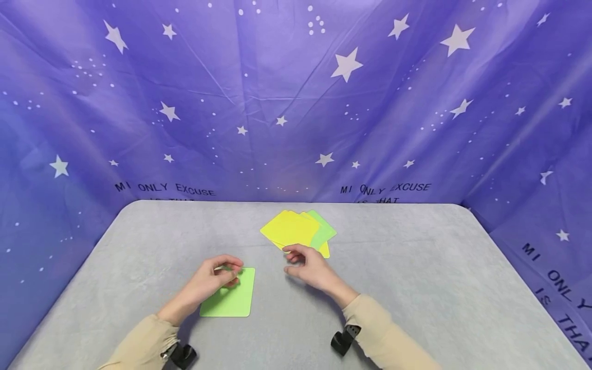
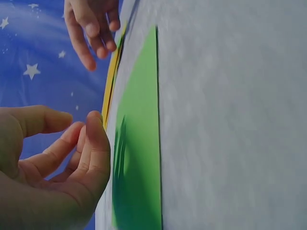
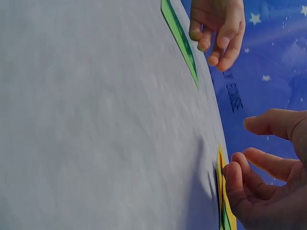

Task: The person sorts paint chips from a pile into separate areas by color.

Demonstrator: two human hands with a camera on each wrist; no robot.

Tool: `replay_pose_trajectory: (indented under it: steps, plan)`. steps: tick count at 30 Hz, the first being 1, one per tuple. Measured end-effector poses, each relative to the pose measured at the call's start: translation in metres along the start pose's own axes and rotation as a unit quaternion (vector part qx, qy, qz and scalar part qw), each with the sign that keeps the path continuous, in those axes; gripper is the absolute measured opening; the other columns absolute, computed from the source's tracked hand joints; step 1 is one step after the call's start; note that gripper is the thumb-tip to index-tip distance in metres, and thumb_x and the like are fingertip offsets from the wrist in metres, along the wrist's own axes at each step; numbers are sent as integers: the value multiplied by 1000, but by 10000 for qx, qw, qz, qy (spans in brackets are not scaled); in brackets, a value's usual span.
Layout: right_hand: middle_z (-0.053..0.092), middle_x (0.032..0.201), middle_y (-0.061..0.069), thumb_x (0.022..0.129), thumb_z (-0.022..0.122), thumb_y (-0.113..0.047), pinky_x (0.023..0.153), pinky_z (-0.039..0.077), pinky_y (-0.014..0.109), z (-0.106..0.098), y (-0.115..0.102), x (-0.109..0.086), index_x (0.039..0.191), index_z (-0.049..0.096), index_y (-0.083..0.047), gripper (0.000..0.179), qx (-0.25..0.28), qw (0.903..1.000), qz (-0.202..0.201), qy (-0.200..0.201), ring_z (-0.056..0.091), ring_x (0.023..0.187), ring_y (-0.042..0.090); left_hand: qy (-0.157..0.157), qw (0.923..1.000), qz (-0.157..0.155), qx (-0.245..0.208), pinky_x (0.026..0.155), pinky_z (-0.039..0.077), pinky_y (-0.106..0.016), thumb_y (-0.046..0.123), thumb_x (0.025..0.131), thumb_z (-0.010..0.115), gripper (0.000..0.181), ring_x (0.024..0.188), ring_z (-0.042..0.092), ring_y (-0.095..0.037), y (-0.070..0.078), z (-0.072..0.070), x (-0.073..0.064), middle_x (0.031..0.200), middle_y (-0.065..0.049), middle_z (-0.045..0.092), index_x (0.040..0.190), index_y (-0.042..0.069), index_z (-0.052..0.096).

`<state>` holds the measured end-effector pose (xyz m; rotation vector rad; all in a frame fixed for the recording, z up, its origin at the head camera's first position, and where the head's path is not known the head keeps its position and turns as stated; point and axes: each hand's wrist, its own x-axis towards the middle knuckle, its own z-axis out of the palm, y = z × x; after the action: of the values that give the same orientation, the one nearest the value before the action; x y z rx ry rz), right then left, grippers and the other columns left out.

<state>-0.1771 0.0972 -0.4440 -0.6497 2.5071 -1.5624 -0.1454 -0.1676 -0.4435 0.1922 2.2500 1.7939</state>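
Note:
A square green sheet of paper (image 1: 237,303) lies flat on the table in front of the person, left of the middle. Over its upper left part hovers the left hand (image 1: 214,280), its fingers loosely bent and nothing between them; its shadow falls on the sheet in the left wrist view. Farther back, several yellow and green sheets (image 1: 291,227) lie overlapped in a fanned pile. The right hand (image 1: 314,268) is at the pile's near edge, thumb and fingers apart and holding nothing. In the right wrist view, a gap shows between its thumb and fingertips.
The grey table (image 1: 407,267) has rounded far corners. Behind and beside it hangs a purple-blue curtain (image 1: 277,92) with white stars and black lettering. A black camera is strapped to each wrist, over beige sleeves (image 1: 384,331).

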Motion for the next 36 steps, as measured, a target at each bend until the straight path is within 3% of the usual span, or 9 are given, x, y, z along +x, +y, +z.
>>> replay_pose_trajectory:
  steps: [12, 23, 27, 36]
  plan:
    - [63, 112, 18, 79, 72, 0, 89, 48, 44, -35, 12, 17, 120, 61, 5, 43, -579, 9963, 393, 507, 57, 107, 32, -79, 9987, -4, -501, 79, 55, -36, -5, 85, 54, 37, 88, 64, -23, 8, 38, 30, 109, -24, 61, 121, -14, 53]
    - [57, 123, 18, 82, 72, -5, 91, 47, 44, -53, 25, 35, 131, 55, 1, 52, -750, 9934, 653, 564, 53, 112, 31, 266, 9905, -513, -1244, 80, 55, -33, -8, 87, 55, 39, 87, 65, -20, 12, 64, 60, 115, -25, 60, 126, -13, 50]
    - [54, 127, 18, 82, 73, -6, 92, 46, 45, -56, 29, 40, 133, 53, -1, 55, -785, 9919, 819, 576, 52, 112, 32, 380, 9863, -583, -1495, 80, 55, -32, -9, 89, 55, 38, 88, 64, -22, 13, 71, 66, 115, -28, 58, 126, -14, 48]
    - [54, 130, 20, 81, 73, -6, 106, 34, 47, -62, 35, 50, 135, 52, 1, 59, -997, 9906, 761, 549, 48, 122, 35, 531, 9768, -557, -2001, 85, 53, -33, -12, 86, 55, 44, 88, 64, -22, 20, 81, 70, 115, -29, 55, 128, -15, 43]
